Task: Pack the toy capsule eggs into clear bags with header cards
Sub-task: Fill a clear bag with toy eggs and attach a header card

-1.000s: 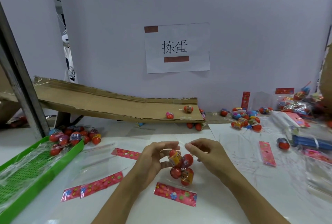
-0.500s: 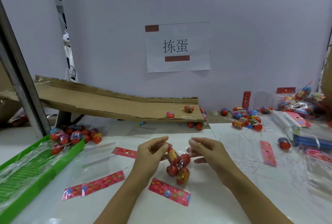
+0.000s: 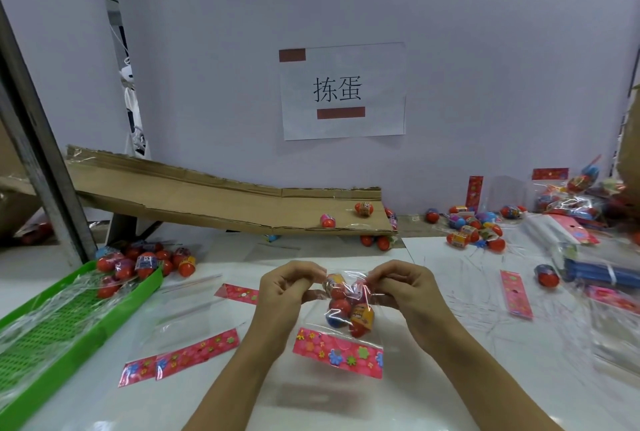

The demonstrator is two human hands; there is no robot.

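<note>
- Well to the left of the left hand (image 3: 287, 287), a green tray (image 3: 69, 320) lined with crinkled film holds filled egg packs (image 3: 138, 262) heaped at its far end; the near part shows only film.
- Between tray and left hand lie flat empty bags with pink header cards (image 3: 180, 358), nothing in them.
- The left hand pinches the far edge of the clear bag (image 3: 346, 306); its fingers are curled on the film.
- The bag hangs between the hands, header card (image 3: 337, 352) nearest the person, with about four capsule eggs (image 3: 349, 309) inside.
- The right hand (image 3: 401, 287) pinches the same edge from the other side.
- Risk, as I judge it: the mouth looks unsealed, so a slack pinch or a tilt could spill the eggs; film catching between them could spoil the closure.
- Far right of the right hand, loose eggs (image 3: 474, 231) and finished packs (image 3: 571, 195) lie on the table (image 3: 450, 378).
</note>
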